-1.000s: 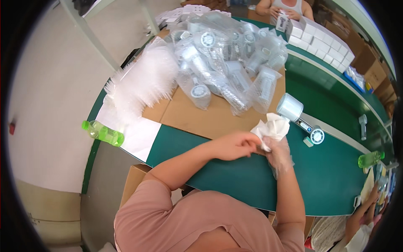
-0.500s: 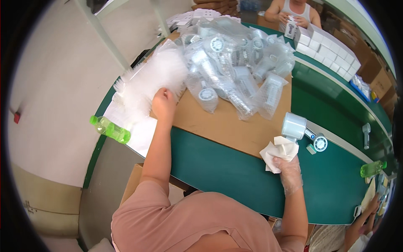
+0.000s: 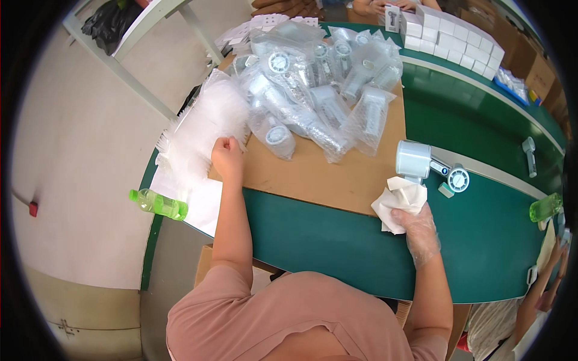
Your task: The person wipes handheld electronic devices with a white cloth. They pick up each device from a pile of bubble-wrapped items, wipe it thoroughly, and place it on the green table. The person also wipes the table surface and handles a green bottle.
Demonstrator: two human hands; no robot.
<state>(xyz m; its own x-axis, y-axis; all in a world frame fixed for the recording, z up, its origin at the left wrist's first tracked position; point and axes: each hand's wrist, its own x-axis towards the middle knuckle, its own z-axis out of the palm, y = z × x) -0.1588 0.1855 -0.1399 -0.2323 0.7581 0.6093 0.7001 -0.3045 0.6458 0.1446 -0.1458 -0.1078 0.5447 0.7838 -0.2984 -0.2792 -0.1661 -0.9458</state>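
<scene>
My bare left hand is closed at the near edge of a stack of whitish translucent plastic bags; whatever its curled fingers hold, if anything, is hidden. My right hand, in a clear thin glove, grips a crumpled white tissue. Just beyond the tissue are a pale-blue cylindrical device part and a small round handheld fan, with a small green-and-white block beside it. Several similar fans in bubble bags lie heaped on a cardboard sheet.
A bottle of green liquid lies on white paper at the left; another green bottle is at the right. Stacked white boxes stand at the back near another person's hands. A lone fan rests on the green table.
The view has tilted and shifted slightly. My left hand has moved a little toward me along the bag stack. My right hand still grips the tissue by the cylinder.
</scene>
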